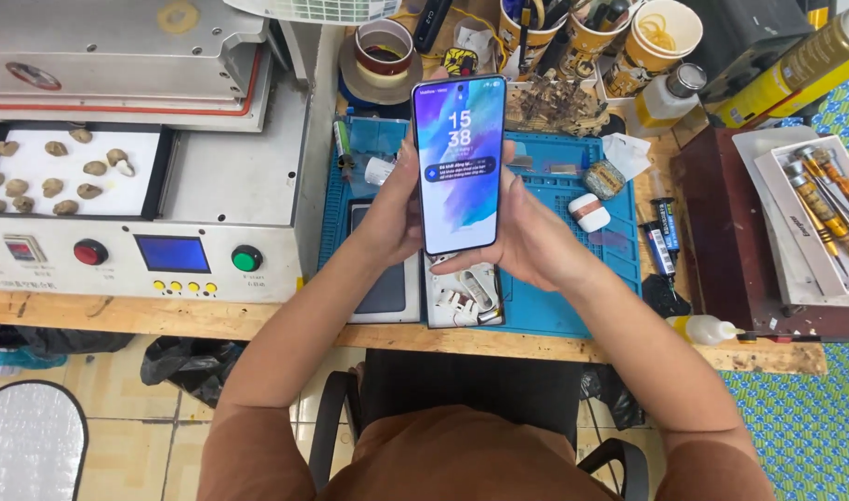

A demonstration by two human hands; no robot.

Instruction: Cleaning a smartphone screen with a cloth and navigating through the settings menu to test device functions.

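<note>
Lit smartphone held up over a crowded wooden repair bench.

Both hands close on the slim black-framed smartphone with a glowing purple-blue screen [459, 162]: the left hand [392, 218] wraps its left edge, the right hand [527, 237] cups its right edge and bottom, above the blue silicone work mat [573, 306]. A grey metal machine with red and green round buttons [146, 199] sits just left of the mat, paper cups stuffed with tools [629, 37] stand behind, and a tray of yellow-handled screwdrivers [819, 209] lies at right. Beige floor tiles [146, 436] show below the bench's edge.
</note>
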